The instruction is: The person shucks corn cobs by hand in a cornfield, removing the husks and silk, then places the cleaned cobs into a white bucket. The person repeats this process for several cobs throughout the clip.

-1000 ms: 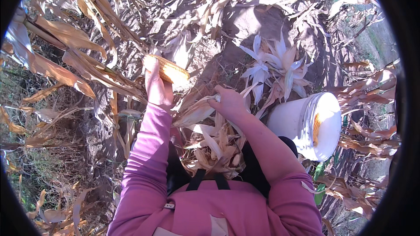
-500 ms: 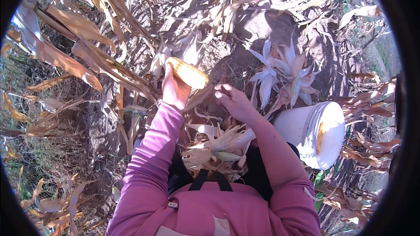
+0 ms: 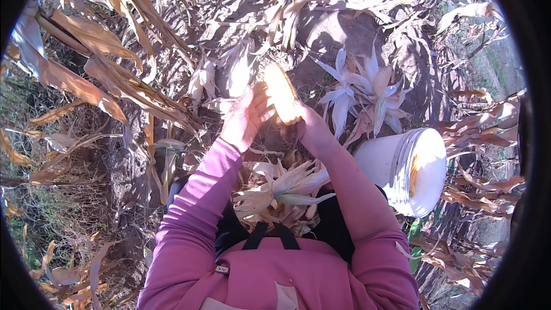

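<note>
A bare yellow corn cob [image 3: 281, 92] stands tilted in front of me, bright in the sun. My right hand [image 3: 314, 133] is closed round its lower end. Beside the cob, my left hand [image 3: 248, 117] is open with its palm turned up and fingers apart; the fingertips come close to the cob, and whether they touch it I cannot tell. Below both hands, a heap of pale dry corn husks [image 3: 281, 189] lies between my legs.
On my right a white bucket [image 3: 379, 163] lies on its side, with yellow corn inside its mouth. Opened pale husks [image 3: 376, 95] lie beyond it. Dry corn stalks and leaves [image 3: 135, 89] lean in from the left over the soil.
The cob has passed from my left hand to my right and turned more upright. My left hand has opened, and my right hand has moved in to grip the cob's lower end.
</note>
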The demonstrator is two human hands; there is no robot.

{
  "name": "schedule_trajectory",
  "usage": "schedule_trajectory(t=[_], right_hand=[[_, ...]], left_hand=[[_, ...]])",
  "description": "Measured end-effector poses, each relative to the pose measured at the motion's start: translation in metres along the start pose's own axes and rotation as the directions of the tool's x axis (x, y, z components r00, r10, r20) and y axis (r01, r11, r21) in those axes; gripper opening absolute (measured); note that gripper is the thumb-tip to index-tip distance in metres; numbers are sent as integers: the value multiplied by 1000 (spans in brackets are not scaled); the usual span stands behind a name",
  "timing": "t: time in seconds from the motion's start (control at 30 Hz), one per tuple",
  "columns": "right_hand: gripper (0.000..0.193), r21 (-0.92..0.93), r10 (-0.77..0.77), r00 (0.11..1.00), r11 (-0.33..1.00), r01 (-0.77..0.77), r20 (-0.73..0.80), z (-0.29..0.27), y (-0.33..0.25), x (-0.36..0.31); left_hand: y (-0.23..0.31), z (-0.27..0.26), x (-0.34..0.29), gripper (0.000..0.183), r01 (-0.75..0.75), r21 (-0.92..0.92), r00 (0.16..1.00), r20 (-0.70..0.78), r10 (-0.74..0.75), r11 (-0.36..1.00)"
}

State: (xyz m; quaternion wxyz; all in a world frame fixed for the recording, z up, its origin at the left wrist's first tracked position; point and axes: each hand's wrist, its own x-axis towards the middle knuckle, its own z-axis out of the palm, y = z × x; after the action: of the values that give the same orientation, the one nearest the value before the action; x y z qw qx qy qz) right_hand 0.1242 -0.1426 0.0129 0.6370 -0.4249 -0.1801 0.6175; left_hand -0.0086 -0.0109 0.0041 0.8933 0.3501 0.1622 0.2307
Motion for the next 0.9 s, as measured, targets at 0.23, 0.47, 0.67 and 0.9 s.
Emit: schedule_trajectory(t=[0.23, 0.47, 0.67, 0.9], right_hand=[[39, 143, 71, 993, 986, -84, 92, 1, 2, 4], [43, 189, 149, 975, 965, -180, 168, 5, 3, 5], [44, -74, 43, 998, 996, -46, -51, -2, 21, 12], [67, -349, -113, 994, 931, 106, 1, 3, 20, 9]], left_hand=[[0, -2, 2, 43, 10, -54, 993, -113, -16, 998], [3, 4, 0, 39, -54, -47, 994, -98, 49, 997], [-3, 6, 1, 35, -127, 120, 975, -166, 146, 985], [-14, -5, 5, 38, -104, 302, 992, -42, 123, 948]])
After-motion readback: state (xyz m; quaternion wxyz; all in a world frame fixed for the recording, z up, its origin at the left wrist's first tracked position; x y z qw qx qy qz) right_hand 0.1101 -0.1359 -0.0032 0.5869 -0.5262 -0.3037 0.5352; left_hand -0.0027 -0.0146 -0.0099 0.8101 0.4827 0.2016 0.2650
